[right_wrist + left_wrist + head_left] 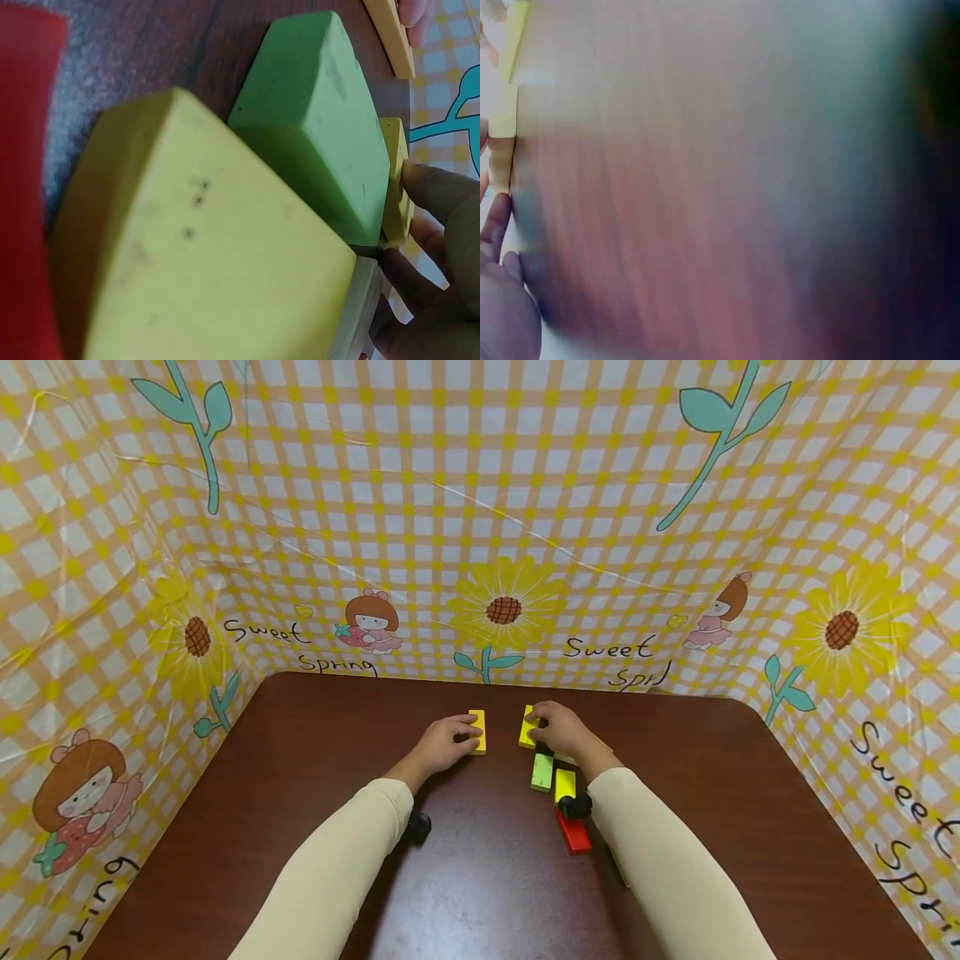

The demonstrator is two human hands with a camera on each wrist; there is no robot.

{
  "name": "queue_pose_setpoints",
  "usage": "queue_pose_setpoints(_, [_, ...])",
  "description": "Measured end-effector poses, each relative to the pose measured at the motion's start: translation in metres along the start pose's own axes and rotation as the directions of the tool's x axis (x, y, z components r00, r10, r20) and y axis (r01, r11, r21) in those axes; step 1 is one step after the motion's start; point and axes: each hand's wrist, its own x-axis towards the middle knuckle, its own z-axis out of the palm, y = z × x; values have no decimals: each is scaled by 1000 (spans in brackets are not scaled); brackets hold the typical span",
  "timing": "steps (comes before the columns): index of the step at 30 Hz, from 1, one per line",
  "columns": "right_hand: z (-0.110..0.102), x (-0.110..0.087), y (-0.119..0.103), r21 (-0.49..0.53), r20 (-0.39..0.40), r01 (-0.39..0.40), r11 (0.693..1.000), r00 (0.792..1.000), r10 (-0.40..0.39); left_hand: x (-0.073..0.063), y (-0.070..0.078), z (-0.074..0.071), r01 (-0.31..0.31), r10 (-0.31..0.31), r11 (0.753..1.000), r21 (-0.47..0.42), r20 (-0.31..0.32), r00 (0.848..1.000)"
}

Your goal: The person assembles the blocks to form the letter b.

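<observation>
Toward the back of the dark table, my left hand [438,745] holds a yellow block [482,748] with its fingertips along the left side. A little to the right, my right hand [566,731] pinches a second yellow block [526,737] between thumb and fingers. Both blocks lie lengthwise away from me, with a gap between them. Just nearer than the right hand sits a light green block [542,773]. In the right wrist view, fingertips touch the held yellow block [394,187] beyond the green block [300,82].
A third yellow block [565,782] and a red block [575,837] lie below the green one, near the right wrist camera [576,807]. Part of a pale block [624,870] shows beside the right sleeve. Checked cloth [420,527] walls the table at back and sides.
</observation>
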Motion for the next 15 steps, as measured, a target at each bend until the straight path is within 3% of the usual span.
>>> queue_pose_setpoints(6, [5, -3, -2, 25, -5, 9, 1000, 1000, -9, 0, -5, 3, -25, 24, 999, -25, -25, 999])
queue_pose_setpoints(15, [12, -1, -2, -59, -8, 42, 997, 999, -42, -4, -8, 6, -34, 32, 999, -35, -51, 998])
